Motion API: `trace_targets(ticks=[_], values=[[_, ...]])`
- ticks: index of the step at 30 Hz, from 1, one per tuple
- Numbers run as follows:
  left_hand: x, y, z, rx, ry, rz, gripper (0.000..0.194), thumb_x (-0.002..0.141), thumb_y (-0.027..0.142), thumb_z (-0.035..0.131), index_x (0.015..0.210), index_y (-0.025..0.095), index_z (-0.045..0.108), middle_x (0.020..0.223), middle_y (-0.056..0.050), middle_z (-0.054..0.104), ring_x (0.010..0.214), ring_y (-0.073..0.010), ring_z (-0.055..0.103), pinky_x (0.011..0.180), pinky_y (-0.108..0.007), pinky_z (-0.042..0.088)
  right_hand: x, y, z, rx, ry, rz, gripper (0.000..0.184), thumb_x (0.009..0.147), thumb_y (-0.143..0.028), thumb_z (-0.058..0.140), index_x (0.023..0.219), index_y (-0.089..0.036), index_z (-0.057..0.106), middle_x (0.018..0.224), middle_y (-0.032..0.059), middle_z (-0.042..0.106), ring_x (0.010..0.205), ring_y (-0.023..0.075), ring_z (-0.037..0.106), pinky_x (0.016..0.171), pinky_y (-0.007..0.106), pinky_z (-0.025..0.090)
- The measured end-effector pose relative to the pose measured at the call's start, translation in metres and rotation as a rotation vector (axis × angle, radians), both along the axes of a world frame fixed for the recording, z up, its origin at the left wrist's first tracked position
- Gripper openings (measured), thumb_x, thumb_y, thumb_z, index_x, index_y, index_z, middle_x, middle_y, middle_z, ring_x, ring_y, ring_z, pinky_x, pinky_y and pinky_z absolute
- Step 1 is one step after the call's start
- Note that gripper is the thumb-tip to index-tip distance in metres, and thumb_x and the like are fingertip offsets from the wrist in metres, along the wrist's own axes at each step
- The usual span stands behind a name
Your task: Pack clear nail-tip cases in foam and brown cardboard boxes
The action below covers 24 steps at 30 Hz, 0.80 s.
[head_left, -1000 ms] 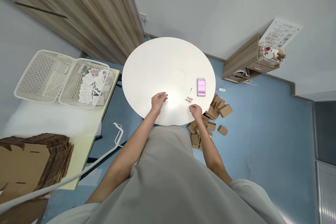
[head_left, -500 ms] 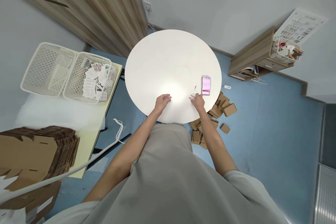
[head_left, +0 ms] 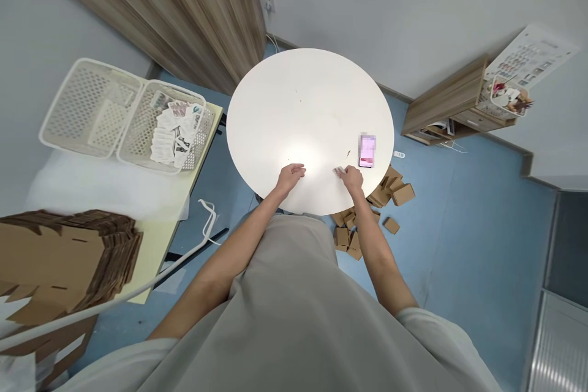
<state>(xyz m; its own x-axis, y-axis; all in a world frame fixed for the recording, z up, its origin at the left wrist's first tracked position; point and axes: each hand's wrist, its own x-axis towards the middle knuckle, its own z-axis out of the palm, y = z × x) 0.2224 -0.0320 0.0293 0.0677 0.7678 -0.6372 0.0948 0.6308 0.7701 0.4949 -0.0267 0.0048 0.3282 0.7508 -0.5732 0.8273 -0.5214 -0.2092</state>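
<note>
My left hand (head_left: 291, 178) is over the near edge of the round white table (head_left: 312, 92), its fingers stretched out and slightly curved with nothing visible in them. My right hand (head_left: 353, 179) pinches a small whitish, flat piece with a printed pattern (head_left: 340, 170), too small to make out its kind. The piece points left from the fingertips, toward my left hand. A phone (head_left: 367, 151) with a lit pink screen lies just beyond and right of my right hand. Between phone and hand is a tiny dark object (head_left: 348, 153).
To the left, a pale yellow table (head_left: 158, 233) bears white plastic baskets (head_left: 160, 125), one holding white printed packets, and stacked flat cardboard (head_left: 59, 257). Small cardboard boxes (head_left: 403, 194) lie on the floor at right. A wooden cabinet (head_left: 452, 98) stands by the wall.
The view has shifted slightly. The piece in my right hand now looks narrower and its print less plain, as if turned. My left hand stays near the table's edge.
</note>
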Motion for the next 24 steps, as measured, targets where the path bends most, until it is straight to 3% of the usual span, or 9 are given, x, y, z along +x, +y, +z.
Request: trace_targets(ticks=[4, 8, 11, 14, 19, 24], values=[[0.0, 0.008, 0.012, 0.007, -0.022, -0.043, 0.037, 0.081, 0.039, 0.081, 0.111, 0.019, 0.076, 0.118, -0.014, 0.079, 0.104, -0.0267, 0.075, 0.105, -0.046, 0.056, -0.024, 0.0, 0.023, 0.193, 0.33, -0.216, 0.024, 0.095, -0.036, 0.075, 0.081, -0.02, 0.064, 0.083, 0.0028, 0.072, 0.074, 0.0163, 0.062, 0.065, 0.026, 0.044], [-0.001, 0.018, 0.032, 0.017, -0.147, -0.074, 0.048, 0.074, 0.048, 0.09, 0.11, 0.019, 0.078, 0.113, -0.013, 0.08, 0.105, -0.0279, 0.075, 0.104, -0.047, 0.057, -0.065, 0.002, 0.056, 0.399, 0.827, -0.541, 0.042, 0.083, -0.055, 0.086, 0.096, -0.017, 0.072, 0.092, 0.0035, 0.076, 0.067, 0.0121, 0.066, 0.066, 0.025, 0.054], [-0.004, 0.026, 0.05, 0.063, -0.285, -0.108, 0.054, 0.071, 0.058, 0.092, 0.107, 0.019, 0.081, 0.114, -0.013, 0.081, 0.102, -0.0266, 0.075, 0.102, -0.045, 0.057, -0.096, 0.002, 0.082, 0.483, 1.004, -0.637, 0.053, 0.075, -0.06, 0.091, 0.104, -0.018, 0.076, 0.099, 0.0055, 0.076, 0.069, 0.0122, 0.071, 0.064, 0.024, 0.054], [-0.008, 0.033, 0.064, 0.157, -0.335, -0.096, 0.053, 0.072, 0.064, 0.09, 0.1, 0.02, 0.083, 0.11, -0.012, 0.082, 0.094, -0.0236, 0.073, 0.095, -0.042, 0.057, -0.122, 0.001, 0.101, 0.546, 1.045, -0.659, 0.055, 0.075, -0.063, 0.09, 0.104, -0.019, 0.076, 0.096, 0.0045, 0.076, 0.065, 0.0107, 0.066, 0.059, 0.024, 0.051], [-0.021, 0.043, 0.074, 0.255, -0.278, -0.041, 0.044, 0.074, 0.062, 0.086, 0.088, 0.021, 0.082, 0.091, -0.008, 0.08, 0.083, -0.0211, 0.068, 0.082, -0.037, 0.055, -0.15, 0.0, 0.116, 0.642, 1.016, -0.614, 0.046, 0.077, -0.061, 0.09, 0.089, -0.021, 0.071, 0.081, -0.0011, 0.069, 0.056, 0.0075, 0.051, 0.053, 0.024, 0.043], [-0.039, 0.054, 0.079, 0.315, -0.271, -0.047, 0.038, 0.077, 0.058, 0.084, 0.085, 0.021, 0.081, 0.091, -0.008, 0.079, 0.086, -0.0213, 0.068, 0.082, -0.036, 0.053, -0.157, -0.003, 0.128, 0.699, 0.917, -0.606, 0.045, 0.082, -0.064, 0.083, 0.091, -0.023, 0.068, 0.083, -0.0012, 0.066, 0.061, 0.0097, 0.057, 0.055, 0.025, 0.044]])
